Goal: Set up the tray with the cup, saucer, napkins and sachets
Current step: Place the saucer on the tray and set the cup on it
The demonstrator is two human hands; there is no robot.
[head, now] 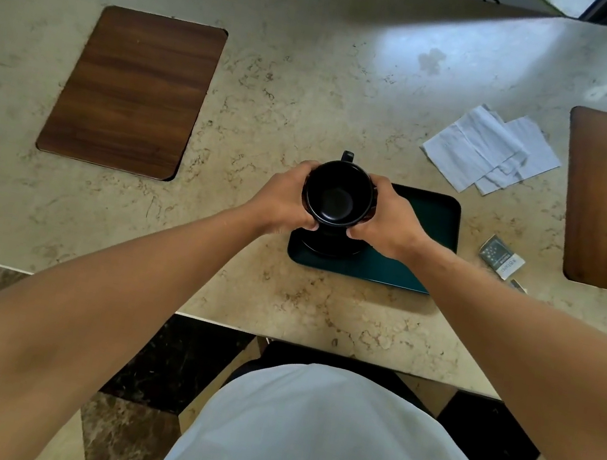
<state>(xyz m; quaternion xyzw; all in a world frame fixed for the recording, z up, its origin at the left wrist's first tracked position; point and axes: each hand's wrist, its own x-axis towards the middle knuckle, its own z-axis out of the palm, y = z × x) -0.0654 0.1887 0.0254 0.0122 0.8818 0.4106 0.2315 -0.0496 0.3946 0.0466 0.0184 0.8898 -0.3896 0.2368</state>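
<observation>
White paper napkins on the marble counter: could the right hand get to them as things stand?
Probably yes, once free. The right hand now grips the black cup with the left hand; the white paper napkins lie uncovered beyond the dark green tray, nothing between.

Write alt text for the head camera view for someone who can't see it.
Both hands, left hand and right hand, grip a black cup over a black saucer on a dark green tray. White napkins and sachets lie on the marble table, off the tray.
</observation>
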